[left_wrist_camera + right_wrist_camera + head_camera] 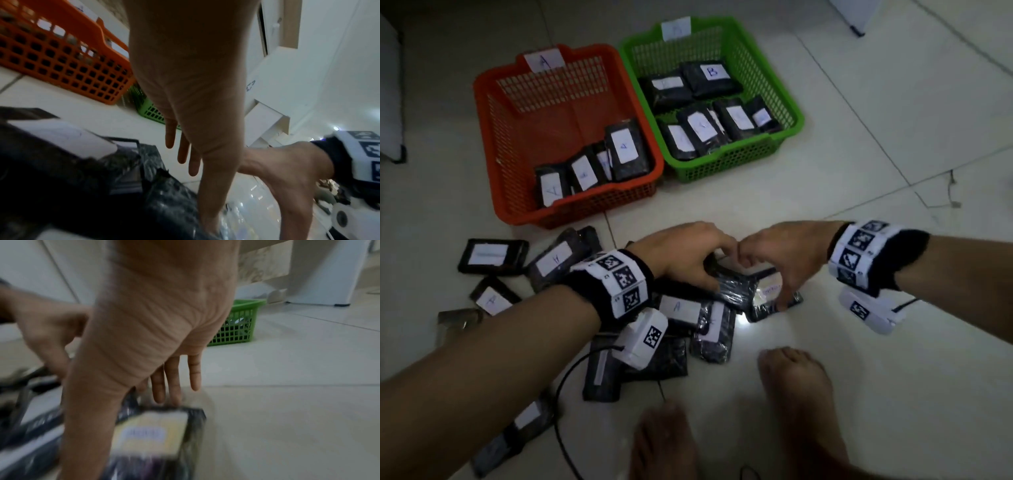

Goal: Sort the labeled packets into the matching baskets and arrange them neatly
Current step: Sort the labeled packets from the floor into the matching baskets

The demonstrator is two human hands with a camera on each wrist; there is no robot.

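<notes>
While both hands work the same spot in the floor pile, the right hand [774, 263] has thumb and fingers curled over a black packet [767, 298] with a glary pale label; letter unreadable, washed out in the head view and blurred in the right wrist view. Left hand [685, 253] has its thumb on a neighbouring black packet [729, 284], other fingers reaching past it; I can't tell whether that is a real pinch or just contact.

Around them: loose packets [551, 262] scattered on the tiled floor [859, 154], some labelled A, several overlapping or label-down. Orange basket [493, 144] tagged A holds a leaning row at its near wall. Green basket [787, 102], tag faded but contents marked B, holds about six, loosely laid.

Risks, my read:
- Label misread: glare plus dim light, so a packet could land in the wrong basket.
- Hands touching each other, packets overlapping: lifting one may drag the other.
- Glossy wrap, grip near the edge: could slip in transit.
- Wrist-camera cable [565, 383] trails through the pile; may snag packets.
- Leaning row in A could topple when another is added.
</notes>
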